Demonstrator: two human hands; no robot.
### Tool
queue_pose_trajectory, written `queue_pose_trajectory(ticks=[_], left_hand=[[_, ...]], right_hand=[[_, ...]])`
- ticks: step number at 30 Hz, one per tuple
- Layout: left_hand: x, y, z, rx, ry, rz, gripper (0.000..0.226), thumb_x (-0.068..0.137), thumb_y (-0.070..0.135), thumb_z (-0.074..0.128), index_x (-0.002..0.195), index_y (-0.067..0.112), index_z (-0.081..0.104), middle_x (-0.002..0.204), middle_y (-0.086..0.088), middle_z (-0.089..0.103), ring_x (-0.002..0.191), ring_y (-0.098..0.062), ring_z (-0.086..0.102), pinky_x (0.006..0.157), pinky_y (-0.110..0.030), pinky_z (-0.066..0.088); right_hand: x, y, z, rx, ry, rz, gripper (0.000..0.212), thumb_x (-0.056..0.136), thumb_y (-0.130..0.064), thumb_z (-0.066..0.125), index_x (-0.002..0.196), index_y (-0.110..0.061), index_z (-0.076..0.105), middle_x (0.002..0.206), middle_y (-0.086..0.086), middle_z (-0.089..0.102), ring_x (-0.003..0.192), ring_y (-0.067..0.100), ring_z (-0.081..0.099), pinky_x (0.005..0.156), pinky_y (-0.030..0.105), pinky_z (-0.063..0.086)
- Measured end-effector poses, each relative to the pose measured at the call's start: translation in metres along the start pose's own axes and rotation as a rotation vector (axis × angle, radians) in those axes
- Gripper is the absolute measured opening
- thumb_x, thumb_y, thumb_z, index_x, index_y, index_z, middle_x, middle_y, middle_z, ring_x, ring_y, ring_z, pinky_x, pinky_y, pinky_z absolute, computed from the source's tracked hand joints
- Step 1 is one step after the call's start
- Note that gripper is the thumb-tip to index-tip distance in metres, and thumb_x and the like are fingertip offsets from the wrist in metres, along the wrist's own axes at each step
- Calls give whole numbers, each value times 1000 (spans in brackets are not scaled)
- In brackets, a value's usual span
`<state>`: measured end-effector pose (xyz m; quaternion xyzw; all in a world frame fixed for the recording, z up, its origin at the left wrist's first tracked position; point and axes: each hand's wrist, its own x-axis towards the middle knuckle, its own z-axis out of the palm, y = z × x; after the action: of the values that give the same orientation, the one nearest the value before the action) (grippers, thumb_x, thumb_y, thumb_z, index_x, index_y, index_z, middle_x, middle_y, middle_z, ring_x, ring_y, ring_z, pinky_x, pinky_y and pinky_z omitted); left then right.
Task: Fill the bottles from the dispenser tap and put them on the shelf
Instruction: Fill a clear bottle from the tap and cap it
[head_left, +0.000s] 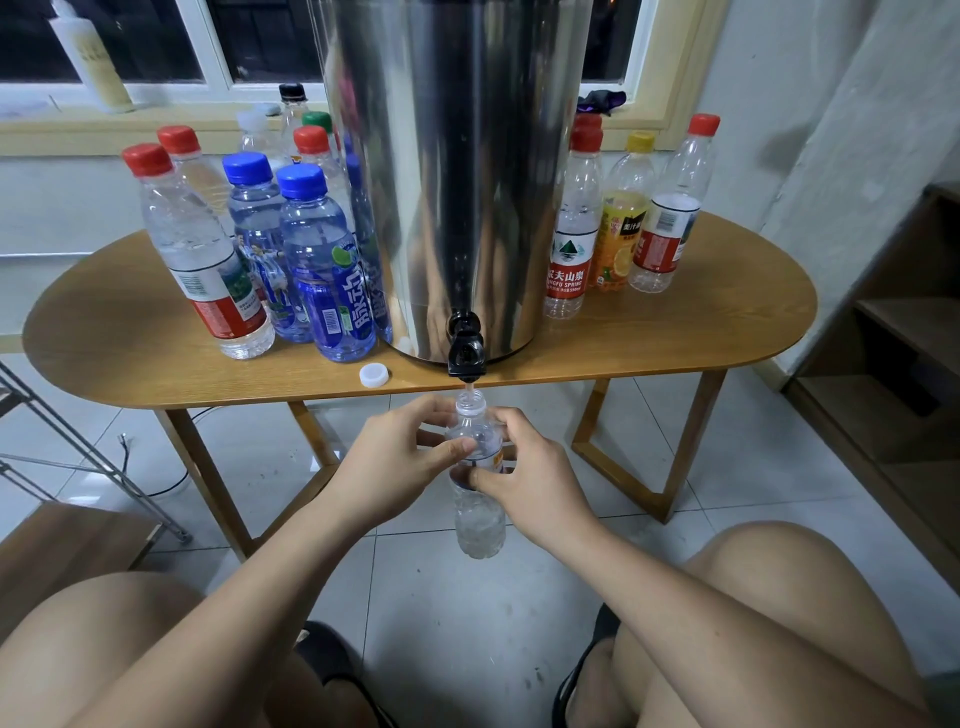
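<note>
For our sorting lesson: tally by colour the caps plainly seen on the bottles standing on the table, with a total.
Red caps: 5
Blue caps: 2
White caps: 1
Black caps: 1
Green caps: 1
Yellow caps: 1
Total: 11
Another red cap may hide behind the one right of the dispenser; I cannot tell.

Both hands, left hand (395, 457) and right hand (524, 478), grip an uncapped clear bottle (478, 514) under the steel dispenser's black tap (466, 353) at frame centre.
</note>
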<state>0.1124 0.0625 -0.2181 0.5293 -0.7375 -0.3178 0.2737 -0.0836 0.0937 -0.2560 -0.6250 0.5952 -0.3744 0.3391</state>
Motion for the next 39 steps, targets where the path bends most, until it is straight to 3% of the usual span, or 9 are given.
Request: queue_pose_trajectory(ticks=[5,13,27,39], left_hand=[[0,-1,0,16,2,1,41,94,53,78,132,40,68,126,21,71,104,2,72,87,-28,64],[-1,1,0,12,-2,-5,40,94,51,78,130,38,68,128,18,71,107,-2,73,89,-35,66],[0,-2,0,6,-2,4,39,94,52,79,129,39,69,127,19,72,105,-1,73,91,-39,66],[2,-4,1,14,-6,11,40,94,53,78,130,39,68,127,20,71,107,-1,73,91,-38,66]], right_hand=[[0,0,1,5,2,0,70,83,-48,91,141,-46,51,123,-21,71,108,0,68,91,21,58],[0,0,0,-3,4,0,70,84,-49,90,142,-46,51,123,-22,71,108,-1,68,89,17,55],[0,-1,0,-24,-3,12,72,84,-48,90,144,-45,50,128,-19,70,112,5,68,95,29,60],[0,-1,0,-25,-4,16,73,85,-47,90,146,-43,49,130,-18,70,114,6,68,96,29,60]])
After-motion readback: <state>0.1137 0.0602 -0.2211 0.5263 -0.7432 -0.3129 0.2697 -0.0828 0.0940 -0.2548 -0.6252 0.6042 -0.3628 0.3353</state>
